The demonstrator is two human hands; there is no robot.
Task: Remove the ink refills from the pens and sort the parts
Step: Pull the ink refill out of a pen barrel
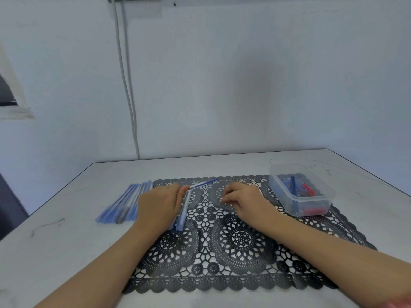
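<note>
Two bare forearms come in from the lower left and lower right corners of the frame and meet over a black lace placemat (222, 274) spread on the pale worktop (66, 252). The left hand (160, 204) lies just left of the frame's middle at the mat's left edge, its back to the camera and its fingers curled under. It pinches a thin ink refill (204, 184), which sticks out from between thumb and fingers and slants toward the upper right, clear near the hand and blue at its far tip. Directly under this hand and touching its right edge, a few pale blue pen barrels (184, 213) lie on the mat, pointing roughly up and down the frame. The right hand (246, 202) rests on the mat just right of the middle, well apart from the refill, with its fingers (229, 195) bent down toward the lace; I cannot tell whether they grasp anything. Left of the left hand, off the mat, a row of pale blue barrels (121, 205) lies side by side on the worktop. At the right, on the mat's far corner, stands a clear plastic container (320, 196) holding blue parts (293, 185) and red parts (309, 188). Beyond it rises a pale wall with a white cable (127, 85) running down it at the upper left
</note>
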